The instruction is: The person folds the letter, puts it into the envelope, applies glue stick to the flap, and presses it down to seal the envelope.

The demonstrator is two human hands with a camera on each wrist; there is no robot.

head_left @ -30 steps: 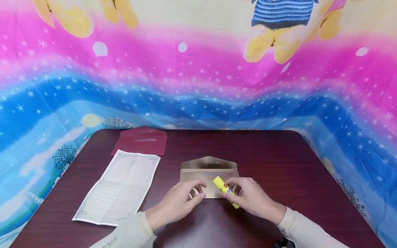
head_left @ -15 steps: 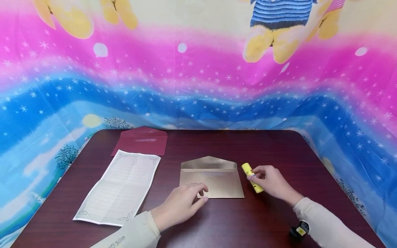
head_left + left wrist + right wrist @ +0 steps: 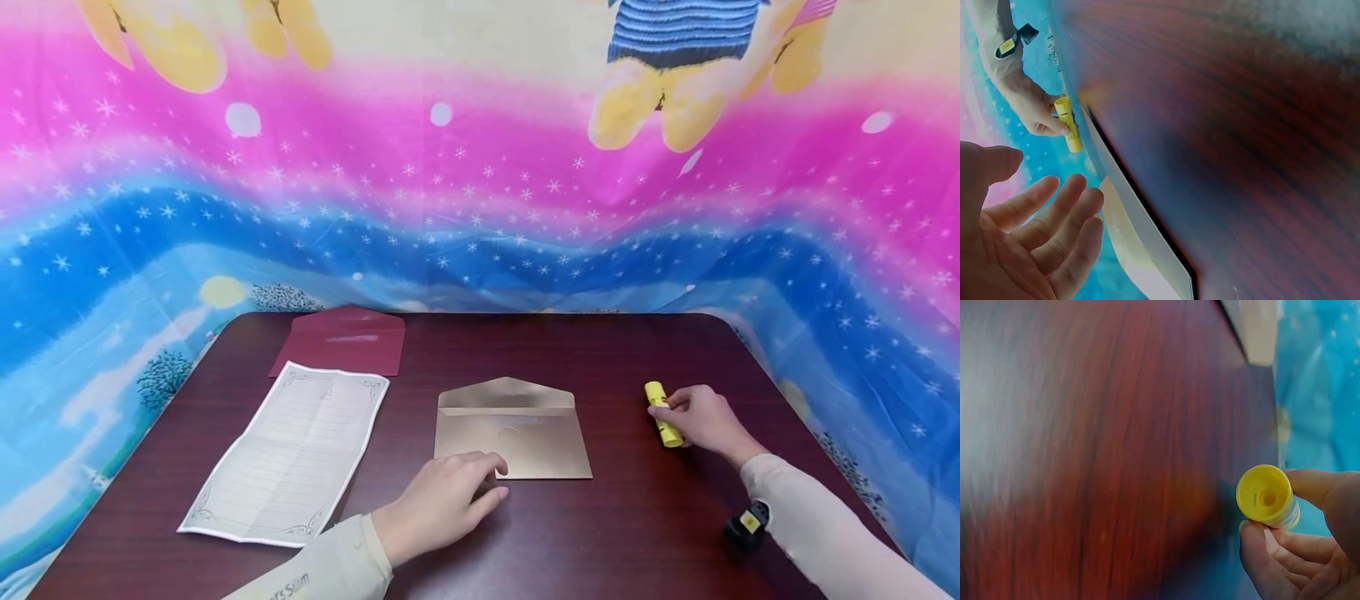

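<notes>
My right hand [image 3: 705,421] pinches a yellow glue stick [image 3: 663,414] between thumb and fingers, over the right side of the table. In the right wrist view the round end of the glue stick [image 3: 1264,495] faces the camera. A gold envelope [image 3: 525,446] lies in the middle with its flap folded open toward the back. At its near left edge my left hand [image 3: 446,504] hovers with relaxed, slightly bent fingers, holding nothing. The left wrist view shows that palm [image 3: 1016,250] bare beside the envelope's edge [image 3: 1147,244].
Left of the envelope lies a creased, lined sheet of letter paper [image 3: 288,454] with a decorated border. Behind it, a dark red envelope [image 3: 352,346] lies with its flap up near the back edge of the brown table [image 3: 600,350]. A printed cloth [image 3: 480,208] hangs behind the table.
My right hand has carried the glue stick from above the gold envelope to the right side of the table. My left hand has shifted slightly right and nearer the front.
</notes>
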